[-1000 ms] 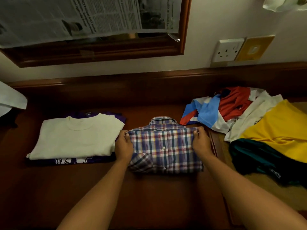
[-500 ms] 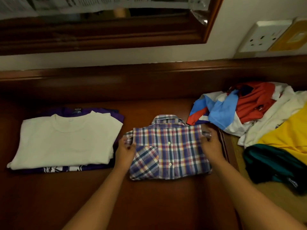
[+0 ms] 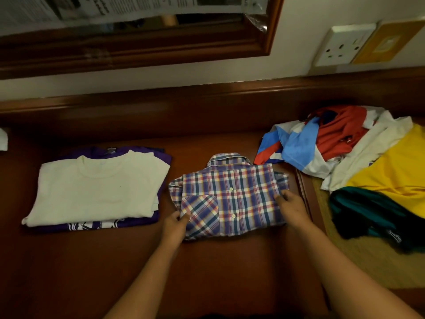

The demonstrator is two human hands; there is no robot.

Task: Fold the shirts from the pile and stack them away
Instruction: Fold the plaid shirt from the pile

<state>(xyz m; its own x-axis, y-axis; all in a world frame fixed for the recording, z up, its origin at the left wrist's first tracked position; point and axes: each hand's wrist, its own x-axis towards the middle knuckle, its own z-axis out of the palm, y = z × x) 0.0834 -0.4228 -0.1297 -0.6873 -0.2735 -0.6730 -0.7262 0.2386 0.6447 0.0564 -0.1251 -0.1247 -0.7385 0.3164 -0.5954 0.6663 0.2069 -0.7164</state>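
The folded plaid shirt (image 3: 230, 199) lies flat on the dark wooden desk (image 3: 230, 268), collar away from me, button placket up and chest pocket toward my left. My left hand (image 3: 175, 226) pinches its near-left edge just beside the pocket, thumb on top of the cloth and fingers curled under it. My right hand (image 3: 290, 207) grips the right edge, fingers curled onto the fabric; the fingertips under the fold are hidden, so I cannot tell how deep they reach. The shirt looks to be resting on the wood, though I cannot tell whether the edges I hold are lifted.

Just to the left, close to the plaid shirt's sleeve fold, sits the stack: a folded white T-shirt (image 3: 96, 187) lying on a folded purple shirt (image 3: 138, 223) with white print showing along its near edge.

To the right, apart from the plaid shirt, is the unfolded pile: a red, white and blue garment (image 3: 296, 146), a white one (image 3: 368, 153), a yellow shirt (image 3: 395, 178) and a dark teal one (image 3: 368, 212).

On the wall behind are a wood-framed mirror (image 3: 269, 42) with newspaper (image 3: 115, 8) over it and a white wall socket (image 3: 345, 44).
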